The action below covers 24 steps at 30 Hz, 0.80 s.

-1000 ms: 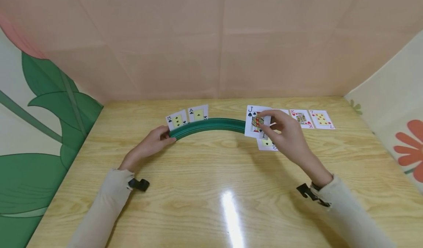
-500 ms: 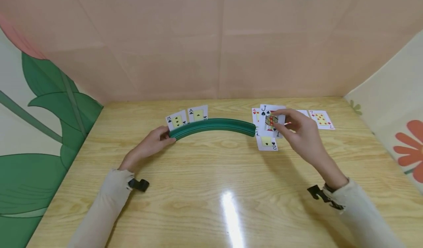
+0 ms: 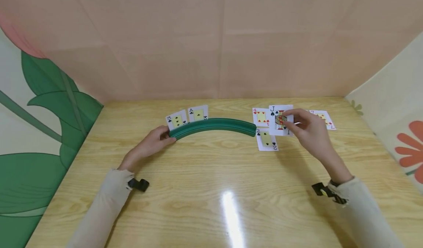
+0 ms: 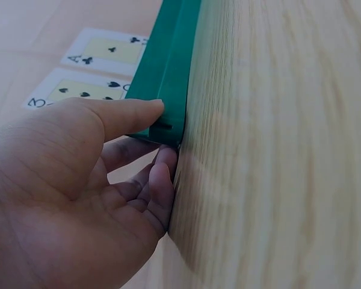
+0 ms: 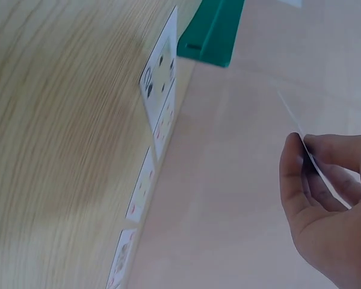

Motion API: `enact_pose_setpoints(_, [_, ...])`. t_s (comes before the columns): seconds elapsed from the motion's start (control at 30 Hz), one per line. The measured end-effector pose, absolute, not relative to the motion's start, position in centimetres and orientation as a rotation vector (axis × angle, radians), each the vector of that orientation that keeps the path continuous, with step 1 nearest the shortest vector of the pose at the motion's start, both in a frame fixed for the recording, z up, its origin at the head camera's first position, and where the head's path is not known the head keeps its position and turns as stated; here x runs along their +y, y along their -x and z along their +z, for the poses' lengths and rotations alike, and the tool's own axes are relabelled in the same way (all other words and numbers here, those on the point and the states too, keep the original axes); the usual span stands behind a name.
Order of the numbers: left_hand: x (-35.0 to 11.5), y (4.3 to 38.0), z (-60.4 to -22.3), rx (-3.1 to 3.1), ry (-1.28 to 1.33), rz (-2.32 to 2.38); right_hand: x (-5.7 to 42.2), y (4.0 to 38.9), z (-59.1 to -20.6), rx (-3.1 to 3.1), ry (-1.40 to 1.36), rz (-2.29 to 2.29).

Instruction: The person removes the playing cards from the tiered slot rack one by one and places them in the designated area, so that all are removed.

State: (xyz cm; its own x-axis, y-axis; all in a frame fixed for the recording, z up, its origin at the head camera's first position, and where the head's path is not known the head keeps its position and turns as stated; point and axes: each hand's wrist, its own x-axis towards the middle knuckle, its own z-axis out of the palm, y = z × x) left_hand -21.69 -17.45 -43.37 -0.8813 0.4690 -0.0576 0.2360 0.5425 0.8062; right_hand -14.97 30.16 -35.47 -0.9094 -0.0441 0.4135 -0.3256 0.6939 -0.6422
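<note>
My left hand [image 3: 150,141] pinches the left end of a curved green card holder [image 3: 214,124], with the thumb on its front face in the left wrist view. A three of spades [image 3: 177,120] and an ace of clubs [image 3: 198,113] stand in its slot on the left half. My right hand [image 3: 308,132] pinches a jack of spades [image 3: 275,125] between thumb and fingers, face toward the head camera. In the right wrist view that card shows edge-on, raised over the table. It overlaps a four of hearts [image 3: 260,116] in the head view.
A two of spades [image 3: 266,141] lies at the holder's right end. To the right a seven of diamonds [image 3: 326,120] is partly hidden by the right hand. The wooden table [image 3: 185,189] meets a pink backdrop [image 3: 165,57] behind.
My right hand has moved right with the jack of spades, uncovering the holder's right end, the two of spades and most of the four of hearts. The left hand stays put.
</note>
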Motion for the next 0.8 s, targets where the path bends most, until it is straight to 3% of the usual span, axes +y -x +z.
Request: enact_pose_setpoints(0.8, [-17.8,21.4,-43.4,2.514,-0.563,1.251,35.4,16.6,-38.0,-2.894,-0.232,1.072])
